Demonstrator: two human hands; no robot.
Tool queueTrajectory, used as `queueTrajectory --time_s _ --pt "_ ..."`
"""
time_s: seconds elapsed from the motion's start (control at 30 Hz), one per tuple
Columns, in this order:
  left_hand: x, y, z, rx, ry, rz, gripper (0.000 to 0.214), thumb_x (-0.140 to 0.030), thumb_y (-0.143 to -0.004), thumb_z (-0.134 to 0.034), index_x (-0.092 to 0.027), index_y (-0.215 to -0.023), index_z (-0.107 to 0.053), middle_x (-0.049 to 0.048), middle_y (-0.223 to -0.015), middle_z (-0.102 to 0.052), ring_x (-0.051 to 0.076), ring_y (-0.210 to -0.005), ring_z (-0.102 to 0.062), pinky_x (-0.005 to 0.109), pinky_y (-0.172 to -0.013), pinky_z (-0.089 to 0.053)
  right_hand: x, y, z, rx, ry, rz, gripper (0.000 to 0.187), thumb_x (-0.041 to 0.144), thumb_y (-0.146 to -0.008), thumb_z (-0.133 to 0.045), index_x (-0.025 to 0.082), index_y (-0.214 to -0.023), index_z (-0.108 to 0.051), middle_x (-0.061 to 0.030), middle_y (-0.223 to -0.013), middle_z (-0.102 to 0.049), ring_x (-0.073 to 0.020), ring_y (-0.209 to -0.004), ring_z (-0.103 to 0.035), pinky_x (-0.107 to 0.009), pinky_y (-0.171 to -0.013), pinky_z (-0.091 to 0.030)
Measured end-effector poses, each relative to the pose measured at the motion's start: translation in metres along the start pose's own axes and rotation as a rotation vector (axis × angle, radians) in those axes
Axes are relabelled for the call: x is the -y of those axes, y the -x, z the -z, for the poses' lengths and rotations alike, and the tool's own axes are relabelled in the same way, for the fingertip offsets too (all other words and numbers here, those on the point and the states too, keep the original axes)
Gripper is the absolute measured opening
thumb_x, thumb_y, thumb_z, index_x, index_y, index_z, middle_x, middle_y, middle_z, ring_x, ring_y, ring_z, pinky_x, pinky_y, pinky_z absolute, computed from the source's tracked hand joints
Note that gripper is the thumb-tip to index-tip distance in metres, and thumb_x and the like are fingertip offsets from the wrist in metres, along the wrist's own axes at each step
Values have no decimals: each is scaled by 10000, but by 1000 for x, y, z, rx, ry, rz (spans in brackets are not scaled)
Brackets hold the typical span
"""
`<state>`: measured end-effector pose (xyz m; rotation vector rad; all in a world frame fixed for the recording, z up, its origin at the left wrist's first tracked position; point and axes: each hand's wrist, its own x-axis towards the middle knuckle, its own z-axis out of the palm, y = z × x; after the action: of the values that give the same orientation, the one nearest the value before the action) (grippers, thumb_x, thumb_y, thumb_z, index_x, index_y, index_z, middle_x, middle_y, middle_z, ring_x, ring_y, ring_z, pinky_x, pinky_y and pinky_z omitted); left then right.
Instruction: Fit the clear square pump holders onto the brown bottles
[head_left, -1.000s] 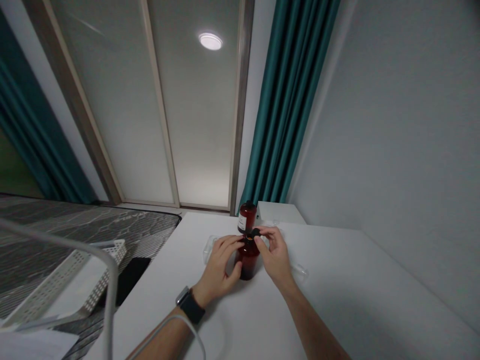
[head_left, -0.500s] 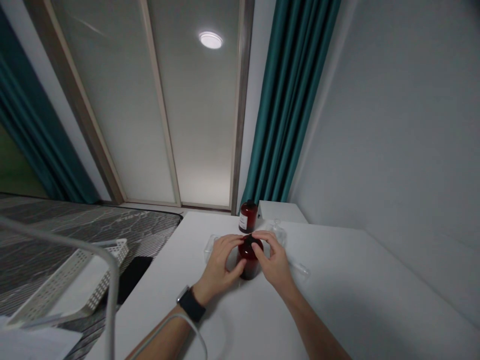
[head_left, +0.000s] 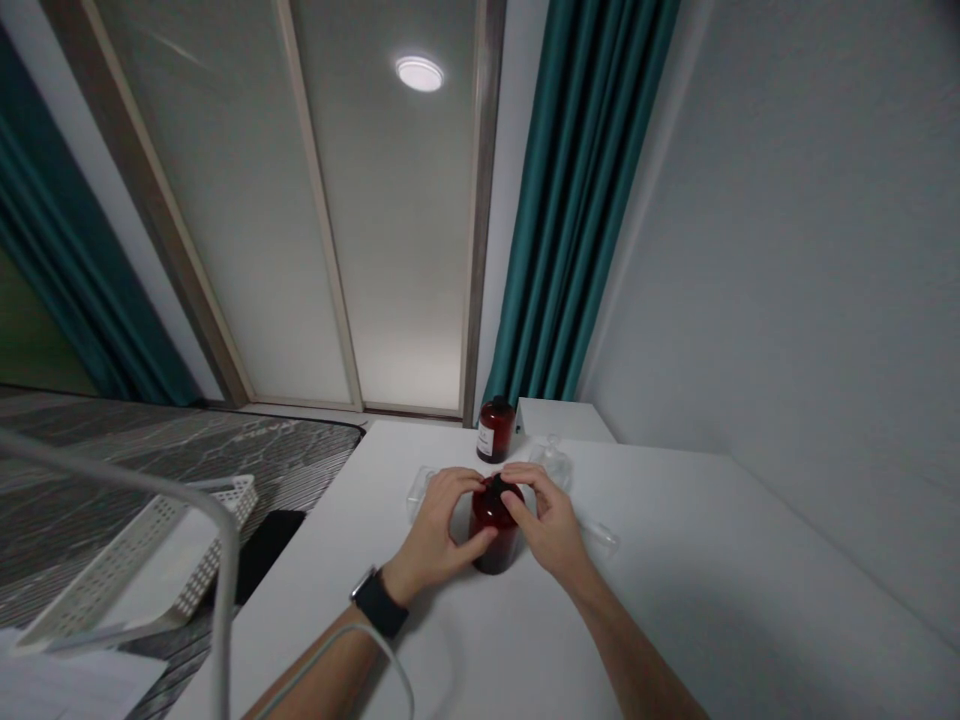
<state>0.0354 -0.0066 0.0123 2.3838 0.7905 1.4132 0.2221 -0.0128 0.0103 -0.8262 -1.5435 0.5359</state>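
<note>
Amber bottle [head_left: 495, 530], the nearer of two, stands upright on the white table [head_left: 675, 600] right in front of you, between your two hands. Your left hand [head_left: 439, 525] curls around the left side of the amber bottle, thumb across its front and fingers bent over its shoulder. Your right hand [head_left: 546, 515] comes in from the other side, its fingertips closed on the one black cap [head_left: 496, 487] that sits on the bottle's neck. The two hands nearly meet over the top.

A second amber bottle [head_left: 496, 428], with a pale label and its own dark cap, stands upright well behind the first, at the table's far edge beside a white box [head_left: 562, 420].

You can count three clear pieces of glassware lying around the hands. One [head_left: 418, 490] is just left of your left hand, one [head_left: 553, 460] is behind your right hand, and one tube-like piece [head_left: 604, 540] is to its right. They are too faint to name more closely.

You wear one black smartwatch [head_left: 379, 603] on your left wrist. Off the table to your left, one white perforated basket [head_left: 150, 560] rests on the grey patterned surface. Two teal curtains [head_left: 585, 200] flank the sliding panels behind.
</note>
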Motion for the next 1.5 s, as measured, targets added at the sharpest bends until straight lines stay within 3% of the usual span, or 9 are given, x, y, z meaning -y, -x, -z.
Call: queueTrajectory --time_s 0.23,0.43,0.77,1.07,1.5 --pt "-2 1 -1 -3 -2 -12 368 -251 -836 -657 -237 -1175 -515 106 -1177 -635 285 -1118 -576 482 -954 -471 4 -2 8 113 -43 -56 134 244 -905 -605 250 -1012 -686 -61 -1081 -706 -217 -1078 -653 -420 -1003 -504" --pt "-5 1 -2 -40 -41 -55 382 -209 -832 -634 -239 -1189 -501 109 -1196 -612 288 -1130 -556 494 -953 -473 9 0 5 51 10 -12 158 219 -899 -599 260 -1022 -689 -57 -1057 -695 -218 -1053 -646 -410 -974 -515" --pt "-5 1 -1 -15 -8 -79 510 -179 -848 -624 -253 -1324 -454 94 -1205 -607 272 -1126 -532 472 -972 -458 15 1 3 84 67 9 211 216 -939 -555 276 -1082 -698 -58 -1089 -684 -215 -1099 -610 -409 -1012 -474" --pt "-4 1 -1 0 -19 -86 494 -176 -862 -625 -260 -1327 -479 93 -1202 -598 272 -1125 -527 473 -975 -447 16 2 -1 31 91 61 214 206 -936 -550 267 -1074 -702 -66 -1083 -678 -218 -1087 -600 -404 -995 -468" --pt "-2 1 -2 7 -13 -75 524 -182 -853 -641 -267 -1342 -471 86 -1208 -582 268 -1123 -517 460 -976 -432 10 0 1 39 1 -61 164 240 -889 -629 257 -1032 -707 -78 -1183 -679 -237 -1195 -592 -441 -1073 -416"
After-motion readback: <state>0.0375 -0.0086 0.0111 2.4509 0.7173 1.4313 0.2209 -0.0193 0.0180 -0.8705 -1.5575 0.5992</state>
